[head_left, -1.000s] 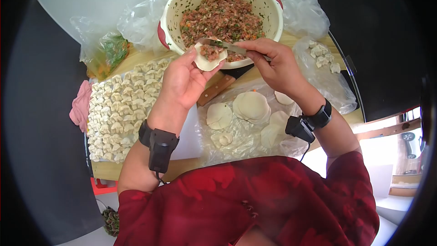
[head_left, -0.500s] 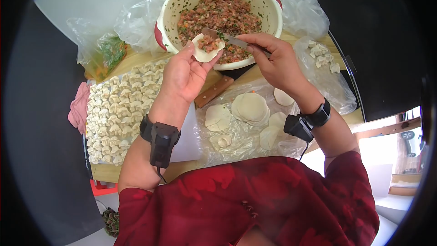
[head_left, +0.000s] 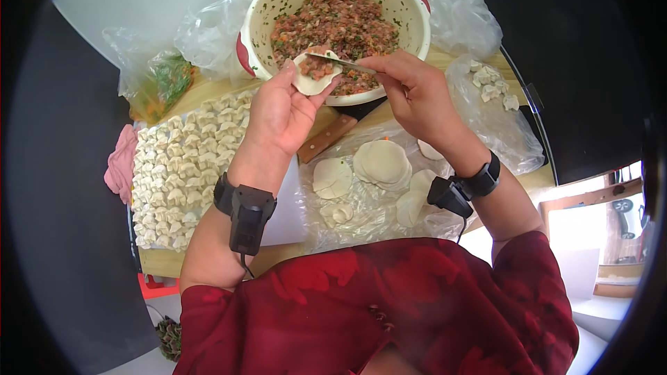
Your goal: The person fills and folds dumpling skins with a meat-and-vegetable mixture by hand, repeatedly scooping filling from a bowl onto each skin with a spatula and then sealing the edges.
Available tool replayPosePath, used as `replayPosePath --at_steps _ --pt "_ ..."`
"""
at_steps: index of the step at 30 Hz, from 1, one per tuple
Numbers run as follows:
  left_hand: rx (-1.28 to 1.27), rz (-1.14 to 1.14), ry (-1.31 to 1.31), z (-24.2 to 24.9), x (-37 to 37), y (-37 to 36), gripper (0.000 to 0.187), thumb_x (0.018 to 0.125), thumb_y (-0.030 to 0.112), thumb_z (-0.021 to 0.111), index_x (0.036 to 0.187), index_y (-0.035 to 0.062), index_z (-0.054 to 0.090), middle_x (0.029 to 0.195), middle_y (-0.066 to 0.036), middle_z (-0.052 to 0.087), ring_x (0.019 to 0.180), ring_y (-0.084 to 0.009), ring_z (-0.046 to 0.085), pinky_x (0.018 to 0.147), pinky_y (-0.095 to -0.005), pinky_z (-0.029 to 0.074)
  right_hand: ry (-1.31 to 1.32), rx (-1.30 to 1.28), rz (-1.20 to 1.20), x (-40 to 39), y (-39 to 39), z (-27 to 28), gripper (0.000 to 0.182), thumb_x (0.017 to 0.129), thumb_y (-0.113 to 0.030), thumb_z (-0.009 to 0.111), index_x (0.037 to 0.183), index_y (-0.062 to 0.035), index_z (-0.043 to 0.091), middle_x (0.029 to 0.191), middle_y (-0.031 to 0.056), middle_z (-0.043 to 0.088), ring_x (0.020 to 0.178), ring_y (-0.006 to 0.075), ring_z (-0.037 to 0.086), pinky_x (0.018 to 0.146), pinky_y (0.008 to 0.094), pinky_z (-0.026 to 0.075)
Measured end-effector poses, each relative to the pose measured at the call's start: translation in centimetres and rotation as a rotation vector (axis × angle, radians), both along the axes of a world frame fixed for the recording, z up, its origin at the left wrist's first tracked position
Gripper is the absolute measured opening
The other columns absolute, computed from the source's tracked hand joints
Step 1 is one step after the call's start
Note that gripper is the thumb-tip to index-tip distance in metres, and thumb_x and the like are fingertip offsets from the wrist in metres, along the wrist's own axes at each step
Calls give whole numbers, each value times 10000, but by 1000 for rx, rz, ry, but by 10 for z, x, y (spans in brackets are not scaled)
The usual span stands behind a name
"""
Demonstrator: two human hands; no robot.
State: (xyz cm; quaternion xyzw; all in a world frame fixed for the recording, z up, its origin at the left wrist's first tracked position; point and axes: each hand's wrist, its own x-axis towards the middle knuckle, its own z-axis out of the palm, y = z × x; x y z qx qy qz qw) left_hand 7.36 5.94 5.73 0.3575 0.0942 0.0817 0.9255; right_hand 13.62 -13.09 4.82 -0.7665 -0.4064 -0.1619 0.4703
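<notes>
My left hand (head_left: 288, 104) holds a round dumpling wrapper (head_left: 310, 86) at the near rim of the bowl, fingers beneath it and thumb at its edge. Meat filling (head_left: 317, 67) lies on the wrapper. In my right hand (head_left: 413, 87) is a flat metal blade (head_left: 347, 64), gripped at its near end, with its tip on the filling. Its handle is hidden by my fingers. Behind both hands stands a large cream bowl (head_left: 258, 21) with red handles, holding chopped meat and greens (head_left: 333, 17).
Rows of folded dumplings (head_left: 187, 173) cover a board on the left. Stacked wrappers (head_left: 382, 164) lie on plastic film in the middle, near a wooden-handled knife (head_left: 328, 137). More dumplings (head_left: 490, 83) sit on plastic at right. Plastic bags (head_left: 215, 31) flank the bowl; a pink cloth (head_left: 121, 163) lies far left.
The blade in my right hand has turned more edge-on, and its tip has moved slightly down onto the filling. My left hand and the wrapper have barely moved.
</notes>
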Motion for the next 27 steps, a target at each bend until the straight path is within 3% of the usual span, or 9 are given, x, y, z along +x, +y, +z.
replayPosePath --at_steps 9,12,15,18,20,21,23,27 --pt "22 -27 12 -4 3 3 387 1032 103 314 1409 17 290 1382 -165 454 1234 -312 513 1024 -462 490 -111 -17 32 4 -4 6 277 833 48 582 1056 -82 681 840 118 636 797 282 616 715 359 495" --pt "34 -29 -1 -3 3 3 390 1032 99 319 1411 17 286 1383 -167 453 1234 -315 512 1023 -460 492 -87 -84 43 -2 -3 8 272 833 45 586 1050 -84 687 844 119 645 797 284 621 723 352 498" --pt "36 -23 18 -2 2 3 394 1032 101 319 1415 19 280 1381 -173 454 1236 -320 511 1020 -458 496 3 25 24 9 -3 2 249 847 30 584 1044 -81 688 858 114 659 783 265 633 725 340 499" --pt "44 -14 24 -2 2 3 395 1034 104 315 1418 19 277 1377 -180 455 1241 -325 508 1012 -455 503 137 65 -48 23 -9 -2 210 865 6 580 1036 -57 685 863 100 672 777 216 642 720 315 496" --pt "57 -2 24 -3 1 4 394 1034 106 311 1417 17 277 1376 -184 455 1243 -327 506 1008 -454 507 312 2 -205 30 -15 -1 185 883 -14 573 1038 -31 672 815 76 666 716 138 606 673 279 479" --pt "41 -1 13 -4 2 5 394 1035 108 306 1416 13 276 1381 -188 450 1245 -329 505 1005 -454 509 310 3 -204 29 -15 1 185 883 -14 573 1038 -31 672 815 76 666 716 138 606 673 279 479" --pt "24 -1 1 -4 3 7 393 1036 110 300 1415 8 276 1386 -192 445 1246 -331 504 1002 -454 511 433 23 -119 23 -14 4 207 917 -24 553 1089 -36 668 894 22 678 809 63 581 721 233 471" --pt "-5 -21 13 2 3 1 394 1038 116 283 1414 0 280 1399 -192 438 1250 -329 499 1015 -451 500 374 180 21 7 -3 4 177 902 -23 552 1042 -25 660 770 46 643 638 79 516 598 250 440"
